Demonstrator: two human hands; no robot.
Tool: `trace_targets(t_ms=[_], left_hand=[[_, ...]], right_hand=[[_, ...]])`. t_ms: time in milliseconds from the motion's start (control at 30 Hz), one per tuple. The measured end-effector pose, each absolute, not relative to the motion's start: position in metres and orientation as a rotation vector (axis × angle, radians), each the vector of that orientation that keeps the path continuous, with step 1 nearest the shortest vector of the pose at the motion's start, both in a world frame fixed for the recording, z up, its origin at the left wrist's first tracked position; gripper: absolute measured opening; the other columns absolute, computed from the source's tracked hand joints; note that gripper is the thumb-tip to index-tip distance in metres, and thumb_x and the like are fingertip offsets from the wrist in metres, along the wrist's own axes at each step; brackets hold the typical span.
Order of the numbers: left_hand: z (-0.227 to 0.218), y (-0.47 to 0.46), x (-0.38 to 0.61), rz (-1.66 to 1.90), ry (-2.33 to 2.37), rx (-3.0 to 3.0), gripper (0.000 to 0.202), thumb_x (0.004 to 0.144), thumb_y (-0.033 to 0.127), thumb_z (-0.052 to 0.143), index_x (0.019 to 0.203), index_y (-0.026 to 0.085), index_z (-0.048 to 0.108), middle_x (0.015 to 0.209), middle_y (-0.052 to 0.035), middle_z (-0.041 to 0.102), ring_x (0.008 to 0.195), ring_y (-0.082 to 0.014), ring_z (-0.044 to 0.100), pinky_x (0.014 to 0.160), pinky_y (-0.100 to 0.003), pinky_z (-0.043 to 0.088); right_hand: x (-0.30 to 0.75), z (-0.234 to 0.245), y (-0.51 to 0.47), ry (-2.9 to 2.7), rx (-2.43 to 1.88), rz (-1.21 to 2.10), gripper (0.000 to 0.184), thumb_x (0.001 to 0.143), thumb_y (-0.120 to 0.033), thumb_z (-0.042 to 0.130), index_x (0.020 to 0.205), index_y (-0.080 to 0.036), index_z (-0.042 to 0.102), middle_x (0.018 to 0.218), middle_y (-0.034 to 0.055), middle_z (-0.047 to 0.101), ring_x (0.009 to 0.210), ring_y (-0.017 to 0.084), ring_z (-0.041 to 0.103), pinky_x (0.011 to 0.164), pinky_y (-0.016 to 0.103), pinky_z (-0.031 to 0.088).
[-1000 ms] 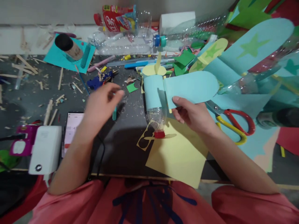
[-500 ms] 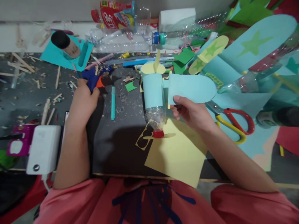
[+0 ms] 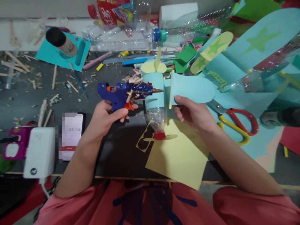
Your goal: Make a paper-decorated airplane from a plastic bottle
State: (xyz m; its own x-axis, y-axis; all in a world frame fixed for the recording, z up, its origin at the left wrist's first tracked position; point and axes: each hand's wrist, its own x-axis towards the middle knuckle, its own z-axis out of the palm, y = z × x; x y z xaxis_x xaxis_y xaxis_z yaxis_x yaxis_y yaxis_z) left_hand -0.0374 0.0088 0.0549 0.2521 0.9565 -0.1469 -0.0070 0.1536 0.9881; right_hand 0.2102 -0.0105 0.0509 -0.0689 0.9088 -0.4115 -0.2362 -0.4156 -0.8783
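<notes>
My left hand (image 3: pixel 110 115) is closed round the handle of a blue glue gun (image 3: pixel 118 93) with an orange trigger. Wood splinters cling to its barrel, and the nozzle points right, in front of a plastic bottle (image 3: pixel 156 117) as seen from above. Light blue paper wraps the bottle, a yellow paper tail sits at its far end and a red cap at its near end. My right hand (image 3: pixel 193 112) pinches a light blue paper wing (image 3: pixel 194 89) with a stick along its inner edge, close to the bottle's right side. The teal marker is hidden behind the glue gun and left hand.
Yellow paper (image 3: pixel 179 156) lies under the bottle's cap. Scissors (image 3: pixel 241 125) with red and yellow handles rest at right, near a finished-looking paper plane (image 3: pixel 248 47). At left are a phone (image 3: pixel 71 134), a white power bank (image 3: pixel 39 153) and wood scraps. Bottles (image 3: pixel 124 39) line the back.
My left hand has lifted the glue gun from the back left and brought it right, its nozzle now over the bottle. The phone has come into view. My right hand stays on the wing.
</notes>
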Motion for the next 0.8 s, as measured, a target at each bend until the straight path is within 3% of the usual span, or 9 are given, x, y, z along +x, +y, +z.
trace_targets(t_ms=[100,300,500,800], left_hand=[[0.0515,0.0069,-0.0353,0.877,1.095,1.205,0.032,0.066,0.044,0.084,0.068,0.016,0.068,0.073,-0.0062,0.077,0.039,-0.0059,0.044,0.041,-0.024,0.045],[0.0446,0.0048,-0.0348,0.871,1.045,1.275,0.051,0.07,0.067,0.072,0.064,0.017,0.065,0.062,-0.0056,0.071,0.036,-0.0077,0.044,0.039,-0.026,0.042],[0.0454,0.0022,-0.0324,0.895,1.075,1.327,0.047,0.076,0.063,0.069,0.064,0.018,0.063,0.057,-0.0024,0.066,0.037,-0.0075,0.045,0.035,-0.023,0.034],[0.0477,-0.0002,-0.0301,0.904,1.083,1.343,0.047,0.079,0.058,0.068,0.058,0.019,0.054,0.047,0.0028,0.051,0.036,-0.0068,0.041,0.04,-0.024,0.039]], right_hand=[[0.2096,0.0504,-0.0116,-0.804,-1.325,1.611,0.049,0.07,-0.05,0.079,0.045,-0.023,0.047,0.037,-0.0064,0.04,0.036,0.007,0.037,0.041,0.026,0.037],[0.2077,0.0541,-0.0134,-0.814,-1.411,1.551,0.056,0.073,-0.047,0.076,0.036,-0.022,0.042,0.031,-0.0062,0.034,0.033,0.005,0.029,0.037,0.026,0.027],[0.2072,0.0531,-0.0151,-0.835,-1.388,1.547,0.056,0.077,-0.049,0.075,0.041,-0.023,0.04,0.033,-0.0074,0.033,0.033,0.005,0.029,0.037,0.026,0.026],[0.2031,0.0504,-0.0174,-0.745,-1.384,1.56,0.054,0.074,-0.047,0.078,0.041,-0.023,0.042,0.033,-0.0078,0.035,0.033,0.005,0.029,0.037,0.025,0.023]])
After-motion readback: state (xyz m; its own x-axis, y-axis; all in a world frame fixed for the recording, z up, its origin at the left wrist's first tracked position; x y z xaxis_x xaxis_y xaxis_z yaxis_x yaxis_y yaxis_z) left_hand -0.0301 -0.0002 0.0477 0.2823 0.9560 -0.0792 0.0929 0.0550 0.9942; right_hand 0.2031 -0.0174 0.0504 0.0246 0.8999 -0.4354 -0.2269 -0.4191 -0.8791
